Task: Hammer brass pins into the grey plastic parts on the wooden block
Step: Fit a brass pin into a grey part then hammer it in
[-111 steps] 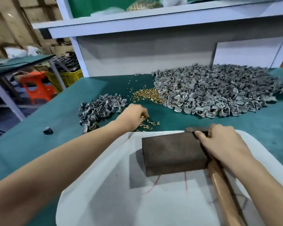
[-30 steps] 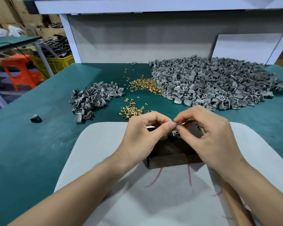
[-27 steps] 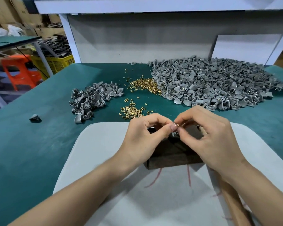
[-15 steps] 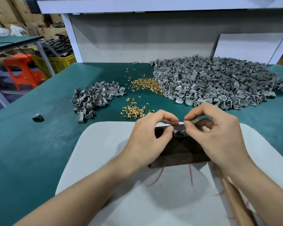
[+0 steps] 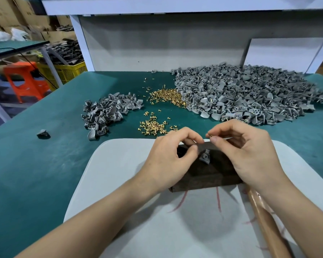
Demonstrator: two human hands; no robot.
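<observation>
**Pin ready over the part**

Hammer handle [image 5: 267, 224] lies under the right wrist. Grey plastic part [image 5: 205, 157] sits on the wooden block [image 5: 203, 175], just below the fingertips. Right hand [image 5: 250, 155] pinches a brass pin [image 5: 209, 135]. Left hand [image 5: 170, 159] is curled, contents unclear. Seat the pin upright in the hole before striking. Loose pins [image 5: 151, 126] lie beyond the knuckles.

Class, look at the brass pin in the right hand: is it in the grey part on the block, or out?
Out: the right hand pinches the brass pin in the air, apart from the grey part.
</observation>
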